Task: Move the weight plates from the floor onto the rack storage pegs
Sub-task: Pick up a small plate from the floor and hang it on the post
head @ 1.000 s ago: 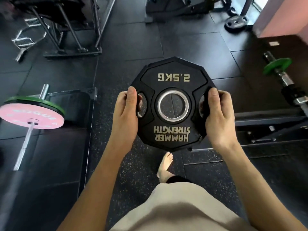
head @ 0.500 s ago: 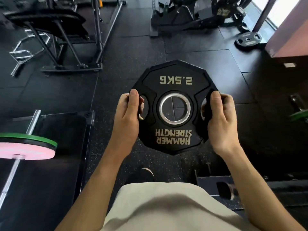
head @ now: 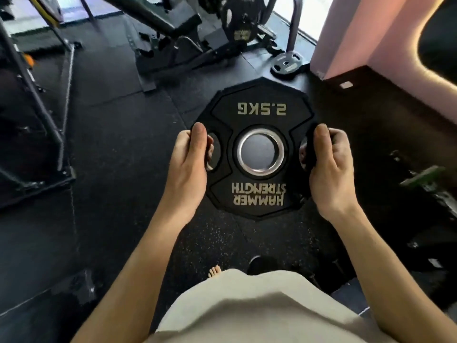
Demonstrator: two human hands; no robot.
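Item: black weight plate (head: 259,115), marked 2.5KG and HAMMER STRENGTH, lettering upside down to the wearer. Position: held in the air at waist height above the dark rubber floor (head: 118,149), face up toward the camera. Left hand (head: 189,160) and right hand (head: 329,167) grip opposite side handle slots, fingers curled through, thumbs on the face. Second plate (head: 286,65) lies flat on the floor beyond, near the pink wall (head: 371,33).
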